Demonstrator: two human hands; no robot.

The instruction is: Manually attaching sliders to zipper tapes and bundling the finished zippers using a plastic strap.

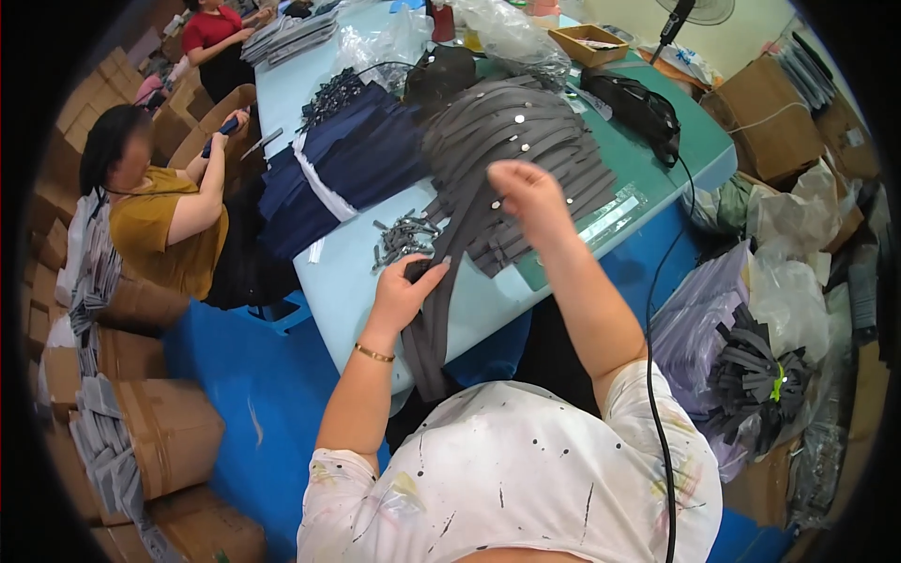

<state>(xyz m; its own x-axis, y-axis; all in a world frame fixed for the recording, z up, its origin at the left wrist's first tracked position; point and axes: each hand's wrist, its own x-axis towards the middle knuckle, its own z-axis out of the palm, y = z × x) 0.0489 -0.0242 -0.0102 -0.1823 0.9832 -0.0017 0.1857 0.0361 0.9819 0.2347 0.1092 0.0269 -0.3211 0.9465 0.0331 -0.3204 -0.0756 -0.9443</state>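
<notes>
1. The table (pixel 343 274) is the biggest thing: pale blue, with a green covering over its far right part.
2. At its left side sits a person (pixel 174 216) in a mustard top, holding something dark blue in both hands.
3. The grey pile (pixel 554 150), many flat strips fanned over one another, lies just beyond the right hand.
4. The navy pile (pixel 380 145) is left of it, a white band (pixel 322 183) lying across it.
5. The strip (pixel 437 324), dark grey, slants from the right hand down past the left, its lower part hanging over the near table edge.
6. The right hand (pixel 533 202) pinches the strip's upper part in its fingertips, in front of the grey pile.
7. The left hand (pixel 410 289) grips the strip lower down, thumb against it; a dark bit at its fingers is too unclear to name.
8. Small grey pieces (pixel 404 235) lie heaped just beyond the left hand.
9. A bracelet (pixel 374 354) circles the left wrist.
</notes>
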